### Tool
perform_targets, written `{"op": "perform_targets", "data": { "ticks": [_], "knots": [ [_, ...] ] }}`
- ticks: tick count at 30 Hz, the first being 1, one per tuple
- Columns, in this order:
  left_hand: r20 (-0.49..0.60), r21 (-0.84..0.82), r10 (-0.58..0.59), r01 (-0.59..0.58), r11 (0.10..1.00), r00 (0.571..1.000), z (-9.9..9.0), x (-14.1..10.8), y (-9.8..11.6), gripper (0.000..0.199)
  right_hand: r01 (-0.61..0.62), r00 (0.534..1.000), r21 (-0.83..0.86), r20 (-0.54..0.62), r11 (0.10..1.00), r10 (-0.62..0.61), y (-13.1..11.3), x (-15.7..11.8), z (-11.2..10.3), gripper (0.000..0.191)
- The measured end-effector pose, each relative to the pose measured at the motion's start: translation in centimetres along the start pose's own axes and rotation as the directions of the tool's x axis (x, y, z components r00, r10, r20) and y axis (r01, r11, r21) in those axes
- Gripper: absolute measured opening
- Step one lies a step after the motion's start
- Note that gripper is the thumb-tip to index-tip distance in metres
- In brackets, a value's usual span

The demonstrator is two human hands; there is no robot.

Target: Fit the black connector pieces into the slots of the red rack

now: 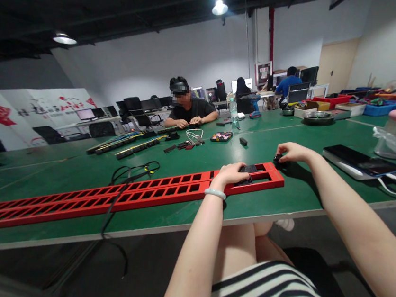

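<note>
The left hand (232,174) lies over a black piece (249,168) set in the right-hand end of a long red frame (164,201), its thumb and fingers spread on it; whether it grips or only presses, I cannot tell. The right hand (292,152), well apart from it at about two o'clock, has thumb and fingers closed on a small black part (277,159), just beyond the frame's end. The frame lies along the near side of the green counter (303,198), running from the left hand toward nine o'clock. A black strap (107,221) crosses it at nine o'clock and hangs over the edge. A small black block (243,142) lies near the left hand at twelve o'clock, with a clear bottle (233,112) farther off that way. At eleven o'clock a co-worker (191,109) in a dark top sits across the counter, hands at a dark object too small to make out. At three o'clock from the right hand lies a phone (359,161) with a white cable (394,185)
</note>
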State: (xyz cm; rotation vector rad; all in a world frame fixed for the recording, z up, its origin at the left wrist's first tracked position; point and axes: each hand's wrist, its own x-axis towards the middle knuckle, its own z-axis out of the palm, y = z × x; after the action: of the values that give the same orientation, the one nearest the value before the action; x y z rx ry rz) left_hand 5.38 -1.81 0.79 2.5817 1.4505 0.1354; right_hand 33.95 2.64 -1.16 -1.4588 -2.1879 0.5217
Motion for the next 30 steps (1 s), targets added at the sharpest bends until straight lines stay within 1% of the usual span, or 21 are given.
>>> {"op": "perform_targets", "data": {
  "ticks": [3, 4, 5, 6, 7, 9, 12, 14, 16, 18, 20, 25, 30],
  "knots": [
    [0.007, 0.003, -0.012, 0.012, 1.000, 1.000, -0.1, -0.1, 0.1, 0.051, 0.049, 0.985, 0.125, -0.169, 0.991, -0.027, -1.2, -0.2, 0.1, 0.040],
    [0.009, 0.004, -0.016, 0.016, 1.000, 1.000, -0.1, -0.1, 0.2, 0.052, 0.086, 0.977, 0.157, -0.206, 0.984, -0.053, -1.7, -0.3, 0.2, 0.044],
    [0.010, 0.005, -0.019, 0.019, 1.000, 1.000, -0.1, -0.2, 0.2, 0.053, 0.126, 0.972, 0.182, -0.221, 0.975, -0.084, -2.3, -0.4, 0.4, 0.047],
    [0.009, 0.006, -0.020, 0.020, 1.000, 1.000, -0.1, -0.2, 0.2, 0.054, 0.153, 0.968, 0.197, -0.228, 0.968, -0.106, -2.9, -0.4, 0.6, 0.046],
    [0.006, 0.008, -0.021, 0.021, 1.000, 1.000, -0.1, -0.2, 0.2, 0.054, 0.162, 0.968, 0.205, -0.222, 0.965, -0.115, -3.4, -0.4, 0.9, 0.044],
    [0.002, 0.009, -0.014, 0.014, 1.000, 1.000, 0.0, -0.2, 0.1, 0.054, 0.158, 0.978, 0.235, -0.171, 0.959, -0.119, -4.2, -0.4, 1.5, 0.039],
    [-0.008, 0.010, -0.001, 0.001, 1.000, 1.000, 0.2, -0.1, 0.0, 0.055, 0.147, 0.988, 0.298, -0.096, 0.943, -0.123, -4.9, -0.1, 2.7, 0.037],
    [-0.020, 0.012, -0.003, 0.003, 1.000, 1.000, 0.3, -0.1, -0.1, 0.057, 0.149, 0.986, 0.313, -0.113, 0.938, -0.119, -5.1, 0.1, 3.5, 0.034],
    [-0.026, 0.014, -0.015, 0.015, 1.000, 1.000, 0.4, 0.0, 0.0, 0.057, 0.157, 0.978, 0.312, -0.178, 0.937, -0.104, -5.3, 0.3, 4.1, 0.032],
    [-0.026, 0.016, -0.023, 0.023, 1.000, 0.999, 0.4, 0.1, 0.0, 0.056, 0.176, 0.965, 0.317, -0.240, 0.932, -0.101, -5.6, 0.3, 4.5, 0.035],
    [-0.024, 0.017, -0.016, 0.017, 1.000, 1.000, 0.4, 0.1, 0.0, 0.055, 0.206, 0.955, 0.309, -0.268, 0.928, -0.123, -5.8, 0.2, 4.6, 0.040],
    [-0.018, 0.004, -0.005, 0.005, 1.000, 1.000, 0.1, 0.0, 0.2, 0.054, 0.226, 0.962, 0.290, -0.219, 0.930, -0.166, -5.9, 0.2, 4.5, 0.037],
    [-0.009, -0.007, -0.025, 0.025, 1.000, 1.000, 0.0, -0.1, 0.4, 0.053, 0.240, 0.962, 0.300, -0.201, 0.923, -0.185, -5.5, 0.4, 4.7, 0.048]
  ]
}}
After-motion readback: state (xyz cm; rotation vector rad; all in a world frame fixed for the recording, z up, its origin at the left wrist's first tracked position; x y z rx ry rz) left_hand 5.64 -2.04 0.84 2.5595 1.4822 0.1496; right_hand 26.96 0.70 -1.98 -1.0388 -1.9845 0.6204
